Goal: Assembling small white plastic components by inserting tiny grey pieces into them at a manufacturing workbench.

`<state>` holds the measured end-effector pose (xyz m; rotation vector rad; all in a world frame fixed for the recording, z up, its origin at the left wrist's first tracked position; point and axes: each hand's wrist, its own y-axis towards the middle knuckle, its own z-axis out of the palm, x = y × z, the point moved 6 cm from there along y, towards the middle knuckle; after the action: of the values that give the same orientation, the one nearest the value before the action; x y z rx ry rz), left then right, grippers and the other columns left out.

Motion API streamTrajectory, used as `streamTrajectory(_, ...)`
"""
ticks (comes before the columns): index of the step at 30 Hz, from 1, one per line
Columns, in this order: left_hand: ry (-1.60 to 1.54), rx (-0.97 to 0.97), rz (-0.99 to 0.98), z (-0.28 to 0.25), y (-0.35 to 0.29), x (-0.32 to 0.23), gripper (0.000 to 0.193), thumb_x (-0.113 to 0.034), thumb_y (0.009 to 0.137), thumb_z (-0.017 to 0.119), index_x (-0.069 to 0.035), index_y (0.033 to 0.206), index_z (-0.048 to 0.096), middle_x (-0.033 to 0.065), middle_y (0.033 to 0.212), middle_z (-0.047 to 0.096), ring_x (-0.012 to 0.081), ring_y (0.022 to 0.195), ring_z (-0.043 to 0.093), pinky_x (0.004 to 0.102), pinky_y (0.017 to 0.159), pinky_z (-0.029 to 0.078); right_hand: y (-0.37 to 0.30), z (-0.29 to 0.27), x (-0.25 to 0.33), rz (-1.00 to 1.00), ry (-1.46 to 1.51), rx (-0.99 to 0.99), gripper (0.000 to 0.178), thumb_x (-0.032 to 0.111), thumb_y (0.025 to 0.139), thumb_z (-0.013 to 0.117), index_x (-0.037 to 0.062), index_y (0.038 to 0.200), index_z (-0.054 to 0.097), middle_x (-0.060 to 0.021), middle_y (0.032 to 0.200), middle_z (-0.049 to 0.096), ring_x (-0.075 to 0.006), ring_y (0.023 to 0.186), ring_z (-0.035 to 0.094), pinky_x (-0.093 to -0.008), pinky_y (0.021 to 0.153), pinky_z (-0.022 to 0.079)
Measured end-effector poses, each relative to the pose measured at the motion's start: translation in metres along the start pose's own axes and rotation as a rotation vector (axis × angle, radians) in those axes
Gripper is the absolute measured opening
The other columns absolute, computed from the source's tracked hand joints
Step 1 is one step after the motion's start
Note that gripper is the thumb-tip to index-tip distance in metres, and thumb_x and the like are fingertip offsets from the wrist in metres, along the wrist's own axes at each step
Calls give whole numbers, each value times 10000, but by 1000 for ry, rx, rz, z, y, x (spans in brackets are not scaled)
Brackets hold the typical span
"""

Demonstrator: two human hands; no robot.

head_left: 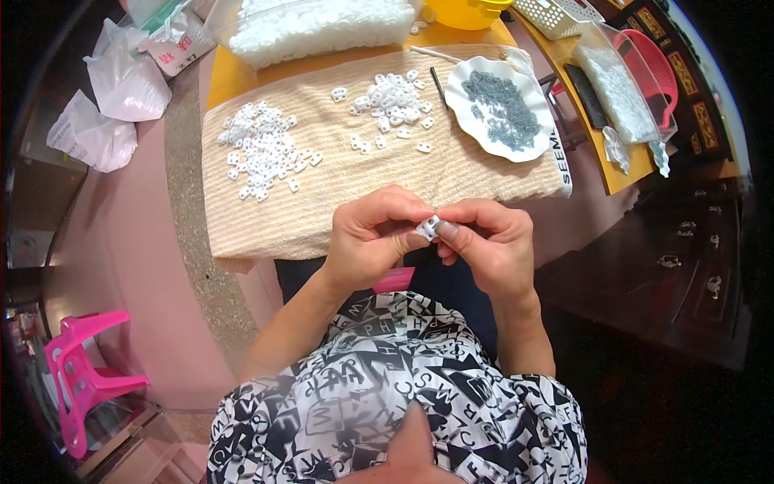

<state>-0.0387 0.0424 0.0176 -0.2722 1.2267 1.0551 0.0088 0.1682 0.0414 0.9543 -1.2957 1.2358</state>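
My left hand and my right hand meet just in front of the table's near edge. Between their thumbs and fingertips they pinch a small white plastic piece with holes. Fingers partly cover it, so its full shape is hidden. Beyond them a large pile of similar white two-hole pieces lies at the left on a striped cloth. A second, smaller pile sits farther back near the middle. To the right, a white scalloped plate holds many tiny grey translucent bits.
A clear bin of white pieces and a yellow container stand at the back. A dark thin stick lies by the plate. Right: another clear tub. Left, on the floor: white bags and a pink stool.
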Motion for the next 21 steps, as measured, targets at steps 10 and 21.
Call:
streamTrajectory(10, 90, 3, 78, 1, -2, 1, 188, 73, 701, 651, 3, 859, 580, 89, 847, 555, 128, 761, 543, 219, 661, 449, -3, 2, -4, -1, -13, 18, 93, 8, 769, 610, -27, 855, 618, -27, 681, 602, -51, 583, 544, -173, 524, 437)
streamTrajectory(21, 134, 26, 157, 1, 4, 0, 202, 39, 730, 640, 17, 914, 559, 96, 857, 547, 141, 773, 534, 237, 673, 442, 0, 1, -3, 81, -1, -7, 100, 4, 785, 587, -35, 872, 616, -32, 688, 601, -53, 581, 540, -172, 523, 440)
